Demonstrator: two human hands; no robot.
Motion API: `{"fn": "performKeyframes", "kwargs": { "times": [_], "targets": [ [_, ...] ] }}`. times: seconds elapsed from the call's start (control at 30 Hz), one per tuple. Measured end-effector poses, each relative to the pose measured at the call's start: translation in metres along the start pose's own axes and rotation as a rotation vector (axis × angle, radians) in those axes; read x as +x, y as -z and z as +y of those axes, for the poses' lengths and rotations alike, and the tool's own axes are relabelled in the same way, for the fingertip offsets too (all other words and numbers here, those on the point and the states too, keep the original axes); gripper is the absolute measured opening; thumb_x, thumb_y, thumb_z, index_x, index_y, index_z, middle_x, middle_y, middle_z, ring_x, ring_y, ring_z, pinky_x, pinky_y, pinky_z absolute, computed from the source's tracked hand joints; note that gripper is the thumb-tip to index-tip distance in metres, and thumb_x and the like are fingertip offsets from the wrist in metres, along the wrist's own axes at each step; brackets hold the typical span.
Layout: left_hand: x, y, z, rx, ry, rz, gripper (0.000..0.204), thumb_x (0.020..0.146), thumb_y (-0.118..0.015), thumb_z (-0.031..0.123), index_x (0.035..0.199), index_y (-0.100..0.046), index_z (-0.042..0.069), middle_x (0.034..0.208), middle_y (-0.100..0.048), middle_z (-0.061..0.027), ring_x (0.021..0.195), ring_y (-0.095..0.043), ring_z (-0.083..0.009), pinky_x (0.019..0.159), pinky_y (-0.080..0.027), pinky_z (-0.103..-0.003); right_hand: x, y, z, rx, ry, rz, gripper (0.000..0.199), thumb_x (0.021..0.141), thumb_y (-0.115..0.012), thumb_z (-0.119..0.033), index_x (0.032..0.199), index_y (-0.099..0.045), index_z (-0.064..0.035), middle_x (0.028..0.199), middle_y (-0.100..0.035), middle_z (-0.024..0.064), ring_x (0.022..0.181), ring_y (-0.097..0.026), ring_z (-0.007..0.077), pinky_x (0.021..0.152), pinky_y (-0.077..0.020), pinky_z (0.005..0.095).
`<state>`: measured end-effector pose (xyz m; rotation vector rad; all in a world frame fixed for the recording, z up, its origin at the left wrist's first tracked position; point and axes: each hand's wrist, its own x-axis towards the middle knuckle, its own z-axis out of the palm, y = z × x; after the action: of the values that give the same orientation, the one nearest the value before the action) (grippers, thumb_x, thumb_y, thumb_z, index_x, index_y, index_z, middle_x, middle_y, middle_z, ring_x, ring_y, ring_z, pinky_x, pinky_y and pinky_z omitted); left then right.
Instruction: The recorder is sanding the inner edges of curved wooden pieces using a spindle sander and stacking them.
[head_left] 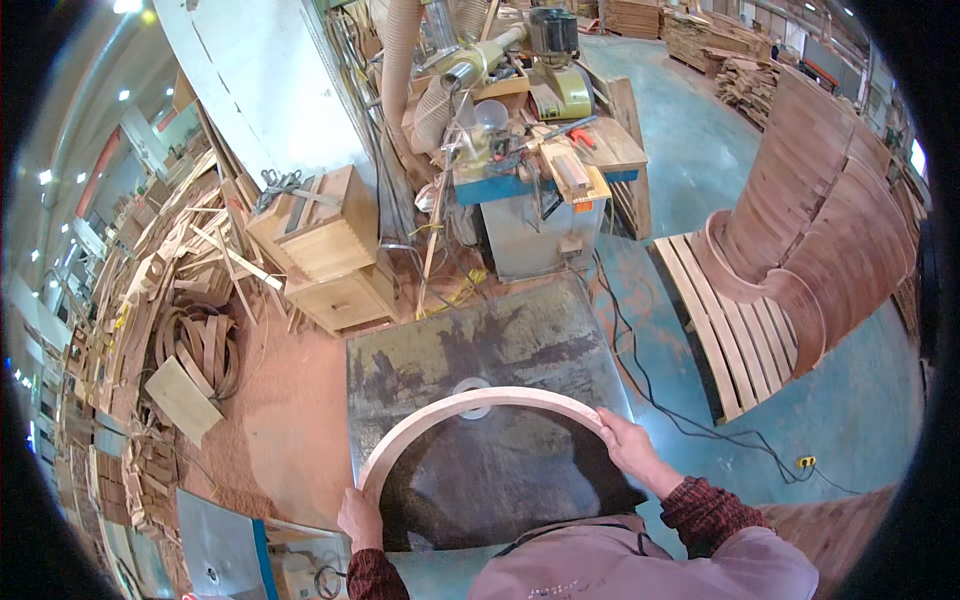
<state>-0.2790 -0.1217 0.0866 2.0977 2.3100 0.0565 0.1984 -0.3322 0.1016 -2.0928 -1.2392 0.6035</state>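
Note:
A curved, pale wooden arc (pixel 470 402) lies across a dark, worn metal machine table (pixel 470 340) in front of me. My left hand (pixel 360 518) grips its left end, and my right hand (pixel 634 452) grips its right end, fingers closed round the wood. The middle of the arc passes over a round, light-coloured disc (pixel 480 384) set in the table top. Whether a cutter stands there cannot be made out.
Beyond the table stands a cluttered machine bench (pixel 540 220) with hoses. Small wooden cabinets (pixel 335 240) and piled offcuts (pixel 140 300) fill the left. At right, stacked curved panels (pixel 810 220) rest on a slatted pallet (pixel 725 330). A black cable (pixel 690 425) crosses the floor.

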Motion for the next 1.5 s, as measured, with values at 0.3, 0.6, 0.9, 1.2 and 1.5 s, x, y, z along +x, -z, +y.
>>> {"fn": "performKeyframes", "kwargs": {
  "times": [0.3,0.6,0.9,1.2,1.5],
  "targets": [
    [-0.014,-0.01,-0.025,-0.013,0.05,0.06,0.039,0.096,-0.069,0.041,0.09,-0.064,0.003,0.085,-0.073,-0.022,0.083,-0.072,-0.0444,0.073,-0.055,-0.056,0.025,-0.014,-0.005,-0.006,0.169,0.052,0.036,0.105,-0.054,-0.021,0.14,-0.056,-0.0092,0.119,-0.07,0.0223,0.108,-0.067,0.0436,0.09,-0.0541,0.0512],
    [-0.027,-0.02,-0.062,0.017,0.158,0.034,0.044,0.097,-0.066,0.047,0.095,-0.062,0.003,0.085,-0.073,-0.0239,0.082,-0.072,-0.0459,0.072,-0.055,-0.057,0.056,-0.02,-0.043,-0.055,0.137,-0.107,0.037,0.105,-0.055,-0.019,0.14,-0.059,-0.0076,0.122,-0.069,0.0212,0.11,-0.066,0.0439,0.095,-0.0537,0.0508],
    [-0.034,-0.014,-0.098,0.051,0.256,0.033,0.043,0.096,-0.066,0.043,0.093,-0.061,0.001,0.081,-0.072,-0.0251,0.08,-0.071,-0.0468,0.07,-0.054,-0.058,0.096,-0.076,-0.058,-0.237,0.305,-0.069,0.039,0.105,-0.052,-0.031,0.142,-0.06,-0.0198,0.143,-0.058,0.016,0.141,-0.047,0.0385,0.113,-0.0369,0.0615],
    [-0.035,-0.033,-0.163,0.151,0.336,0.182,0.04,0.097,-0.068,0.041,0.09,-0.061,0.002,0.077,-0.07,-0.0222,0.075,-0.071,-0.0431,0.065,-0.055,-0.055,0.154,-0.139,-0.121,-0.355,0.497,-0.119,0.04,0.105,-0.051,-0.031,0.144,-0.059,-0.0238,0.153,-0.05,0.0181,0.151,-0.037,0.0383,0.122,-0.0279,0.0624],
    [0.02,-0.034,-0.201,0.111,0.422,0.215,0.038,0.096,-0.07,0.039,0.088,-0.065,0.002,0.079,-0.073,-0.0208,0.077,-0.073,-0.0416,0.067,-0.057,-0.054,0.212,-0.197,-0.185,-0.37,0.592,-0.164,0.041,0.105,-0.051,-0.031,0.143,-0.06,-0.0182,0.153,-0.051,0.019,0.152,-0.035,0.0371,0.123,-0.0269,0.0606]
  ]
}}
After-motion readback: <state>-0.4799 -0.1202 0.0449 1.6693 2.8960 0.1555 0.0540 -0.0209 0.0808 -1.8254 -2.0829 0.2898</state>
